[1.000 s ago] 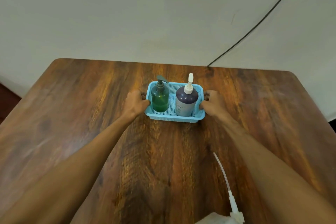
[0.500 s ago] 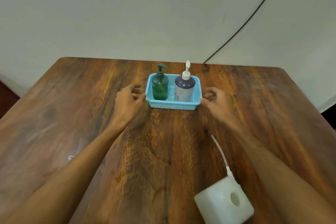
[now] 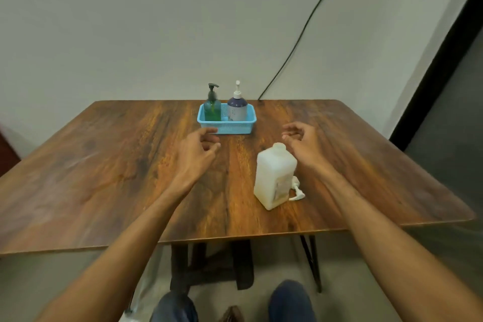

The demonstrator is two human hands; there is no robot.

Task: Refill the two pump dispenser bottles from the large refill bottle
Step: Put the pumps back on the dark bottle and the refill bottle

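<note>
A blue plastic basket (image 3: 226,128) stands at the far middle of the wooden table (image 3: 109,170). Inside it a green pump bottle (image 3: 212,107) stands on the left and a purple-and-white pump bottle (image 3: 237,108) on the right. The large white refill bottle (image 3: 274,178) stands uncapped nearer to me, right of centre, with its white pump head (image 3: 296,191) lying on the table behind it. My left hand (image 3: 197,150) hovers just in front of the basket, fingers loosely curled and holding nothing. My right hand (image 3: 303,142) hovers just beyond the refill bottle's neck, also loosely curled and holding nothing.
A black cable (image 3: 300,36) runs down the wall to the table's far edge. A dark doorway frame (image 3: 439,60) is at the right. My knees (image 3: 290,300) and the table's black legs (image 3: 311,261) show below the near edge.
Both hands have let go of the basket's sides and drawn back toward me. The view has pulled back, so the refill bottle and the table's near edge now show.
</note>
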